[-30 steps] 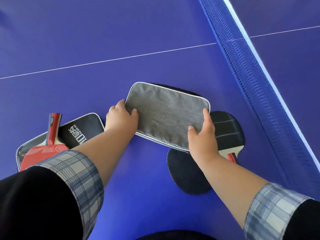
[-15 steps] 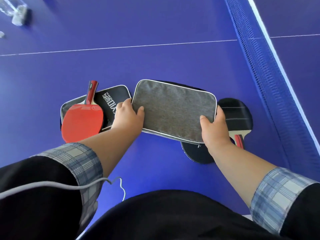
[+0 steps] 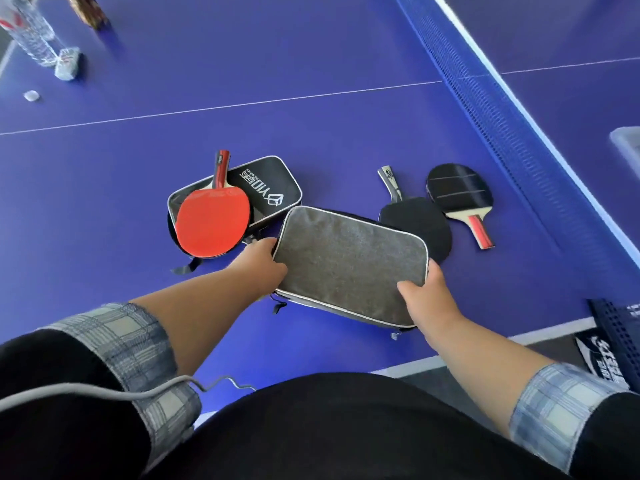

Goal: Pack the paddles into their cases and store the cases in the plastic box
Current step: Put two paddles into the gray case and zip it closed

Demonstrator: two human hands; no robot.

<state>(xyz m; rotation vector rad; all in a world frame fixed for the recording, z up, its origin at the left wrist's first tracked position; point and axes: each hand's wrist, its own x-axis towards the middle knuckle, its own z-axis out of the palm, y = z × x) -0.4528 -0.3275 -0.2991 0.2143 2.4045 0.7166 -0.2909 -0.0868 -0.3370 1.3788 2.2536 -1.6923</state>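
A grey paddle case with white piping is held over the blue table. My left hand grips its left end and my right hand grips its right end. Behind it to the left lies a black case with a red-faced paddle resting on top. To the right lie two black-faced paddles: one partly behind the grey case, the other with a red-striped handle. A corner of the clear plastic box shows at the right edge, beyond the net.
The blue net runs diagonally across the right side. A clear water bottle, a small grey block and a bottle cap stand at the far left. The table's near edge is close to my body.
My view has pulled back and the grey case has come toward me with both hands on it. The two black paddles that it covered now lie exposed.
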